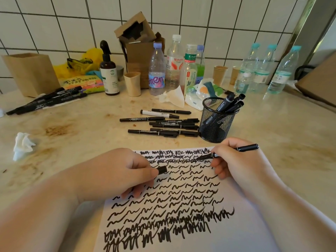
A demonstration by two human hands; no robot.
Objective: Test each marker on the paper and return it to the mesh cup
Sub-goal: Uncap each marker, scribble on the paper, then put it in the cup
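The marker point(227, 151) is pinched by the right hand point(236, 160), tip on the paper point(245, 230), for testing. Its cap point(162, 169) is kept clamped in the left hand point(116, 171) fingers, ready for closing.

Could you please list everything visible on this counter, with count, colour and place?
paper: one, white with black scribbles, front centre
mesh cup: one, black, behind the paper, holding several markers
loose markers: about eight, mostly black, left of the cup
marker pile: several, black, far left
plastic bottles: about seven, clear, along the tiled wall
spray bottle: one, dark brown, back left
cardboard boxes: several, brown, back
tissue: one, white, left
right hand: holds an uncapped marker, tip on the paper
left hand: fingers hold a black cap
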